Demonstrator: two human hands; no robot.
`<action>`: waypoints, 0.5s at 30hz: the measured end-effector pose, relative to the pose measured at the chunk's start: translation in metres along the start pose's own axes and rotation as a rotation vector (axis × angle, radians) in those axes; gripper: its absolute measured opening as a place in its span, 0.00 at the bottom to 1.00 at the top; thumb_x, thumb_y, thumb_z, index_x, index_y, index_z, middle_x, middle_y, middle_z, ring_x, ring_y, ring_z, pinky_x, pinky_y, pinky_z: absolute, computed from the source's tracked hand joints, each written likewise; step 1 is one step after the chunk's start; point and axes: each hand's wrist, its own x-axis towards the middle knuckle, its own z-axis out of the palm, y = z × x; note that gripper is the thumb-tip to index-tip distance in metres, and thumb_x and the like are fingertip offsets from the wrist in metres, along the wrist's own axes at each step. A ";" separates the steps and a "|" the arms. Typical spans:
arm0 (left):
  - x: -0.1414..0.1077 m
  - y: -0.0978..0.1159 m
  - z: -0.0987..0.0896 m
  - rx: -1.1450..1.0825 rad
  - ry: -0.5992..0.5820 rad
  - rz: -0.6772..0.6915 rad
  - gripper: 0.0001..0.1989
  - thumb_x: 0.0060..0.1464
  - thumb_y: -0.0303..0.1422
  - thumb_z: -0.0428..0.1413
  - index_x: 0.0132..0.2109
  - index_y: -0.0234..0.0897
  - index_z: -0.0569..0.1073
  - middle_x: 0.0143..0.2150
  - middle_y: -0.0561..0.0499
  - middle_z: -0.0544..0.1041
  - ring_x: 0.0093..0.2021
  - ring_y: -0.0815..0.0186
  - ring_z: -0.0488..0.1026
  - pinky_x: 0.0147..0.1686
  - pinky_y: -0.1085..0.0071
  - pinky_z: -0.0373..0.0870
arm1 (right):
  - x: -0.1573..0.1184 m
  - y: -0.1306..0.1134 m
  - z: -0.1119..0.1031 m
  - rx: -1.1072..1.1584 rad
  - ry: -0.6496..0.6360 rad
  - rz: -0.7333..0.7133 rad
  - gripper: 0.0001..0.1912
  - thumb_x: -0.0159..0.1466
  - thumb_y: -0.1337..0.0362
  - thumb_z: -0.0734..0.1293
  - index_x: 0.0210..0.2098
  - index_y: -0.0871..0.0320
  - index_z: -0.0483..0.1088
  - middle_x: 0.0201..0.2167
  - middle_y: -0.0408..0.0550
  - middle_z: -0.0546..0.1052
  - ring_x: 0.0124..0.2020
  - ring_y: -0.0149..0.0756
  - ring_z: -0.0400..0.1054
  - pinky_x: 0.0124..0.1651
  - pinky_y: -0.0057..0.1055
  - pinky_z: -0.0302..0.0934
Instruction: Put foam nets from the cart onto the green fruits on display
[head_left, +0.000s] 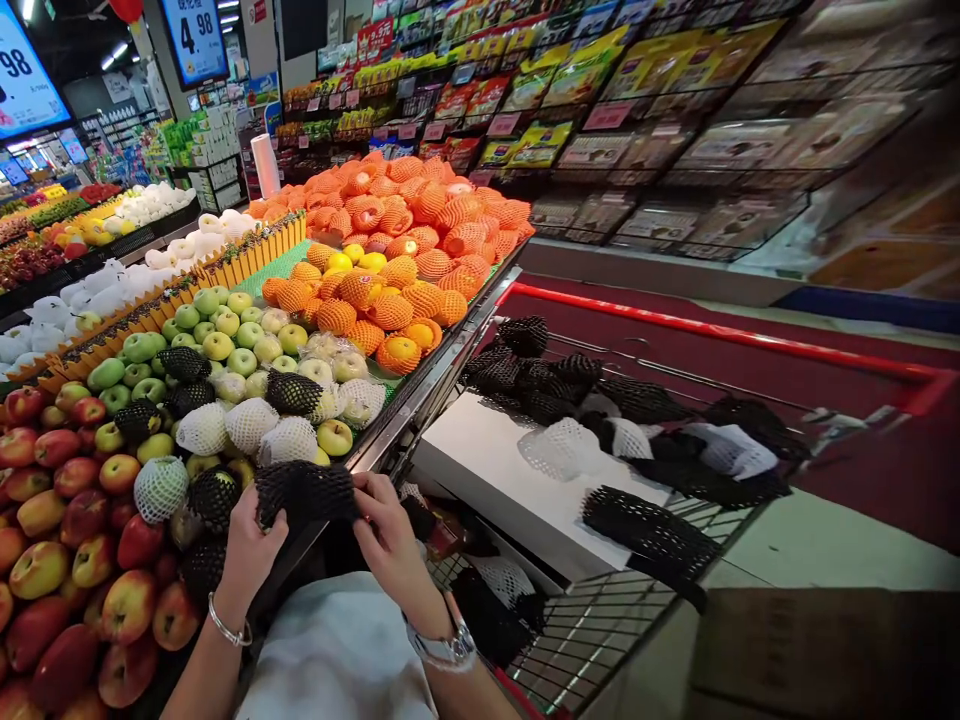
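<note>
Both hands grip a black foam fruit net [307, 492], stretched sideways over the near edge of the fruit stand. My left hand [253, 545] pinches its left end, and my right hand [391, 540] pinches the right end. Whether a fruit sits inside the net cannot be seen. Just beyond it lie apples in white foam nets [287, 441], a black-netted apple [294, 393] and bare green apples [217, 346]. Red apples [129, 603] are piled to the left of my left hand.
To the right stands a wire shopping cart [600, 640] with a red handle [720, 328]. A white box [495, 470] in it carries loose black nets [649, 528] and white nets [562, 448]. Orange-netted fruit [390, 295] is heaped farther back; a cardboard box [817, 650] sits lower right.
</note>
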 end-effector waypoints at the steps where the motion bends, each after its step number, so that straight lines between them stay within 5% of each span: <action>1: -0.003 -0.003 0.000 0.004 -0.004 -0.013 0.13 0.50 0.32 0.58 0.44 0.36 0.77 0.45 0.45 0.80 0.47 0.57 0.75 0.54 0.60 0.68 | -0.003 0.000 -0.003 0.028 0.010 -0.035 0.14 0.57 0.74 0.58 0.31 0.54 0.73 0.39 0.51 0.75 0.44 0.44 0.67 0.50 0.44 0.64; 4: -0.011 -0.018 -0.001 -0.028 0.027 -0.161 0.20 0.47 0.35 0.62 0.49 0.37 0.75 0.50 0.43 0.79 0.54 0.52 0.72 0.60 0.56 0.63 | -0.009 0.005 -0.007 0.173 -0.058 -0.054 0.17 0.59 0.72 0.58 0.36 0.51 0.77 0.39 0.49 0.80 0.47 0.44 0.71 0.52 0.43 0.66; 9: -0.018 -0.030 -0.001 -0.207 0.046 -0.320 0.31 0.46 0.40 0.65 0.57 0.39 0.71 0.62 0.43 0.71 0.65 0.52 0.63 0.67 0.57 0.53 | -0.005 0.011 0.001 0.280 -0.218 0.139 0.14 0.60 0.69 0.60 0.33 0.55 0.78 0.34 0.47 0.81 0.37 0.39 0.74 0.44 0.35 0.69; 15: -0.017 -0.031 -0.012 -0.490 -0.039 -0.346 0.23 0.44 0.39 0.66 0.49 0.39 0.77 0.53 0.48 0.79 0.58 0.55 0.72 0.60 0.61 0.64 | -0.002 0.005 0.009 0.270 -0.390 0.097 0.18 0.67 0.55 0.61 0.49 0.56 0.74 0.45 0.50 0.80 0.44 0.42 0.72 0.54 0.40 0.66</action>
